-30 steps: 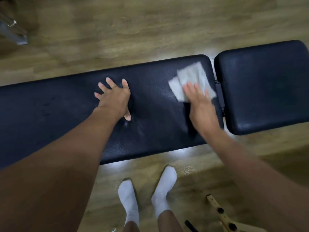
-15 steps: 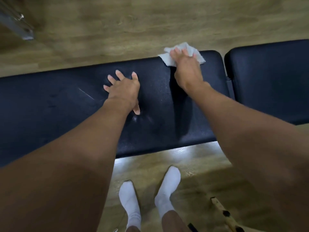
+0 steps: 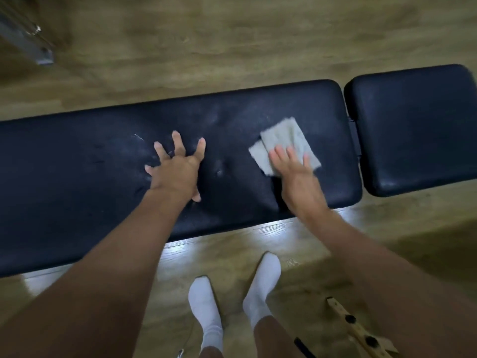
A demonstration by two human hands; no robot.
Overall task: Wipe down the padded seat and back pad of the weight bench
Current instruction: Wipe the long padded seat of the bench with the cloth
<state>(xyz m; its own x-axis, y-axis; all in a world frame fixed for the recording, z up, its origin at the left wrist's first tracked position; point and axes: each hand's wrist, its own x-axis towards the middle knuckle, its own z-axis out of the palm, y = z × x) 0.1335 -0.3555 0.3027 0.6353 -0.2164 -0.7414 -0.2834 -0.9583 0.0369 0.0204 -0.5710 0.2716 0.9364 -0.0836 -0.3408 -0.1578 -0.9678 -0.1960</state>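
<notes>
Pressing flat on a pale grey cloth (image 3: 285, 146), the right hand (image 3: 296, 177) lies with fingers extended, not clenched, pinning the cloth to the long black back pad (image 3: 232, 120) near its 3 o'clock end. The cloth is folded and rumpled, one corner sticking out toward 12 o'clock, another toward 9 o'clock from under the fingers. The left hand (image 3: 178, 167) is released and holds nothing; its fingers are spread wide and it bears on the pad near the middle, well apart from the cloth.

No brand, label or writing can be read on the pad or cloth.

The back pad runs from 9 o'clock to 3 o'clock across the view, black and matte, with faint pale smears, a short light scratch just left of the left fingers, and small dimples between the two hands. Just beside its 3 o'clock end, across a narrow gap, sits the shorter black seat pad (image 3: 418, 125), equally dark with rounded corners. Below, at 6 o'clock, two feet in white socks (image 3: 260, 285) stand on the wooden floor (image 3: 232, 34).
</notes>
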